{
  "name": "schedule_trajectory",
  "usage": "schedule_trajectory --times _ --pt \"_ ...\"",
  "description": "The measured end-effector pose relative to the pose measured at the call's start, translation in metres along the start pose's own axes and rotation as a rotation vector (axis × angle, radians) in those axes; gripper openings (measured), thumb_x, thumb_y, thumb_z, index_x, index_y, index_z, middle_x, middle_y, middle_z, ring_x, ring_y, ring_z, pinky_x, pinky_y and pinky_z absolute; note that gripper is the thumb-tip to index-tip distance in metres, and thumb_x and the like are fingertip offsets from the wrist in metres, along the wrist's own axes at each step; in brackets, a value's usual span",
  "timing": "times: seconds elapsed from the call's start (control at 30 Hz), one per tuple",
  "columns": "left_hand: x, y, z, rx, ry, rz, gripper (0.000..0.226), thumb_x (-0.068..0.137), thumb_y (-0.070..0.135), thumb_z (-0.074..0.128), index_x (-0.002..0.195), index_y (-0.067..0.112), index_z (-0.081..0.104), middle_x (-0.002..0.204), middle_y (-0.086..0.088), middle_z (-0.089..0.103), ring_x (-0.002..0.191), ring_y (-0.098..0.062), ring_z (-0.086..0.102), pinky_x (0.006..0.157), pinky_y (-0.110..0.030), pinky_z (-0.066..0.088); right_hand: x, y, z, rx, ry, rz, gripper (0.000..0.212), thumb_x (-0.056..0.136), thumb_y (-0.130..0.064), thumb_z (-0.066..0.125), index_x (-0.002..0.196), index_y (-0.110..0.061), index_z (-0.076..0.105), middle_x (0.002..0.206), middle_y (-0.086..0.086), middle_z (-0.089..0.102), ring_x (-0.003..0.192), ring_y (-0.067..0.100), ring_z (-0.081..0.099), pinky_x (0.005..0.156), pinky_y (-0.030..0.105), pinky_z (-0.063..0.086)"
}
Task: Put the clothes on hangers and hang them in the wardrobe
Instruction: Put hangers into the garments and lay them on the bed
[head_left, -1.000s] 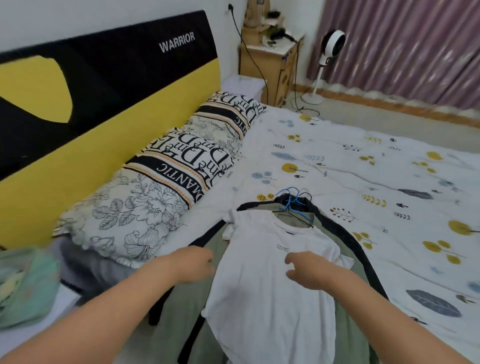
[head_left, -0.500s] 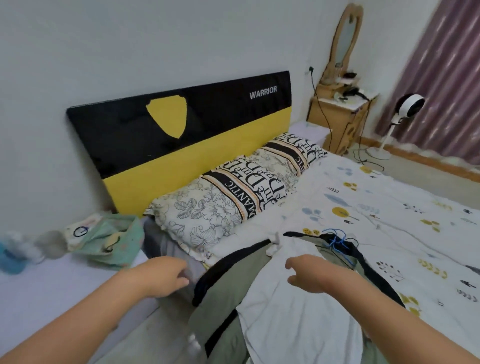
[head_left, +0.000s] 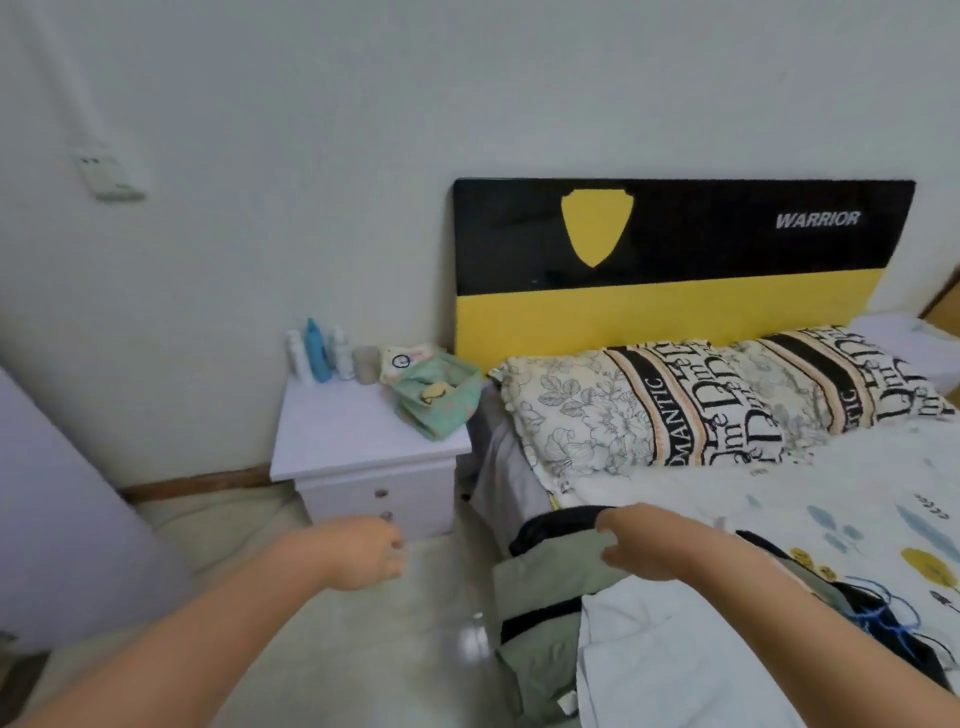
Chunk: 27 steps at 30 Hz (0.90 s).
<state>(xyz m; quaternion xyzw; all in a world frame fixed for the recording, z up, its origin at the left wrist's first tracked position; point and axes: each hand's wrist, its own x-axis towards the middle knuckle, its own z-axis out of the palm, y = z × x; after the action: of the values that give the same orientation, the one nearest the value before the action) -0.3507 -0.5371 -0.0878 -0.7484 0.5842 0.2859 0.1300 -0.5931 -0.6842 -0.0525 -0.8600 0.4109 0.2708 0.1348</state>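
Left hand: the left hand (head_left: 358, 553) hangs over the pale floor in front of the white bedside cabinet (head_left: 363, 457), its fingers (head_left: 392, 543) loosely bent and holding nothing.
Right hand: the right hand (head_left: 641, 543) hovers at the bed's near edge above the clothes, fingers loosely curled; it seems to hold nothing, though blur makes contact with the cloth hard to judge.
Clothes: a white cotton T-shirt (head_left: 675, 660) lies on top of an olive-green garment with black trim (head_left: 545, 577), both draped over the edge of the bed.
Hangers: thin blue wire hangers (head_left: 878, 613) rest on dark fabric just beside the T-shirt, on the bed.
Bed: a white sheet printed with yellow and blue leaves (head_left: 857, 499) covers it; two floral, lettered pillows (head_left: 675, 400) lie against the black-and-yellow headboard marked WARRIOR (head_left: 675, 270).
Tabletop: on the cabinet's top stand small bottles (head_left: 317, 353), one blue, near the wall, with a crumpled green cloth bag (head_left: 434, 395) beside them.
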Motion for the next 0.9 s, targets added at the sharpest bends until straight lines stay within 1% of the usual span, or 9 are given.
schedule_trajectory --times 0.17,0.3,0.33,0.4,0.47,0.57,0.6,0.73,0.9 --pt "-0.063 -0.071 0.017 -0.132 0.051 -0.171 0.044 0.098 0.032 0.038 0.138 0.014 0.038 0.142 -0.007 0.042 0.129 -0.021 0.042 0.101 -0.025 0.033 0.019 -0.092 -0.013 -0.112 0.010 -0.158 0.033 0.096 -0.022 0.042 0.124 -0.008 0.052 0.125 0.012 0.057 0.113 0.029 0.055 0.080 0.031 0.043" --pt "-0.114 -0.140 0.041 -0.209 0.070 -0.287 0.046 0.098 0.036 0.038 0.140 0.017 0.036 0.144 -0.006 0.040 0.130 -0.020 0.040 0.102 -0.026 0.032 0.028 -0.179 -0.021 -0.175 0.017 -0.293 0.025 0.096 -0.023 0.042 0.119 -0.013 0.050 0.121 0.008 0.053 0.109 0.024 0.052 0.072 0.024 0.038" --pt "-0.128 -0.158 0.048 -0.240 0.068 -0.315 0.046 0.098 0.036 0.039 0.139 0.017 0.037 0.145 -0.005 0.039 0.130 -0.020 0.040 0.103 -0.026 0.032 0.028 -0.202 -0.023 -0.172 0.018 -0.335 0.031 0.097 -0.023 0.042 0.125 -0.013 0.047 0.129 0.009 0.051 0.115 0.024 0.050 0.078 0.026 0.039" --pt "-0.159 -0.192 0.058 -0.285 0.068 -0.371 0.046 0.098 0.035 0.038 0.140 0.016 0.037 0.146 -0.004 0.037 0.131 -0.020 0.038 0.103 -0.025 0.031 0.029 -0.247 -0.025 -0.170 0.022 -0.398 0.044 0.096 -0.025 0.042 0.139 -0.015 0.039 0.144 0.007 0.041 0.129 0.023 0.042 0.098 0.029 0.037" --pt "-0.187 -0.228 0.067 -0.311 0.076 -0.430 0.042 0.098 0.032 0.038 0.135 0.012 0.042 0.142 -0.006 0.041 0.126 -0.021 0.042 0.097 -0.025 0.035 0.030 -0.293 -0.025 -0.165 0.025 -0.452 0.048 0.096 -0.028 0.043 0.143 -0.019 0.035 0.148 0.005 0.037 0.133 0.023 0.039 0.106 0.030 0.033" --pt "-0.228 -0.279 0.080 -0.344 0.095 -0.523 0.037 0.098 0.033 0.040 0.123 0.008 0.050 0.130 -0.010 0.051 0.108 -0.020 0.050 0.083 -0.026 0.038 0.030 -0.359 -0.028 -0.191 0.048 -0.535 0.047 0.096 -0.030 0.044 0.142 -0.022 0.037 0.145 0.003 0.041 0.132 0.022 0.041 0.107 0.029 0.034" --pt "-0.242 -0.295 0.086 -0.364 0.104 -0.559 0.037 0.097 0.034 0.040 0.122 0.008 0.050 0.128 -0.009 0.052 0.108 -0.020 0.051 0.082 -0.025 0.038 0.029 -0.380 -0.030 -0.203 0.052 -0.562 0.046 0.096 -0.030 0.044 0.141 -0.022 0.038 0.144 0.003 0.043 0.130 0.022 0.043 0.106 0.029 0.034" --pt "-0.287 -0.342 0.102 -0.504 0.161 -0.665 0.043 0.097 0.038 0.041 0.131 0.012 0.046 0.132 -0.007 0.051 0.117 -0.018 0.050 0.092 -0.023 0.040 0.033 -0.454 -0.035 -0.284 0.043 -0.684 0.044 0.097 -0.031 0.043 0.140 -0.022 0.039 0.143 0.005 0.044 0.129 0.023 0.043 0.104 0.029 0.034" --pt "-0.329 -0.391 0.115 -0.708 0.246 -0.775 0.047 0.097 0.038 0.042 0.139 0.018 0.039 0.141 0.001 0.043 0.126 -0.012 0.043 0.101 -0.020 0.035 0.050 -0.547 -0.051 -0.327 0.053 -0.862 0.043 0.096 -0.029 0.043 0.139 -0.021 0.041 0.139 0.004 0.048 0.126 0.020 0.047 0.101 0.025 0.037"
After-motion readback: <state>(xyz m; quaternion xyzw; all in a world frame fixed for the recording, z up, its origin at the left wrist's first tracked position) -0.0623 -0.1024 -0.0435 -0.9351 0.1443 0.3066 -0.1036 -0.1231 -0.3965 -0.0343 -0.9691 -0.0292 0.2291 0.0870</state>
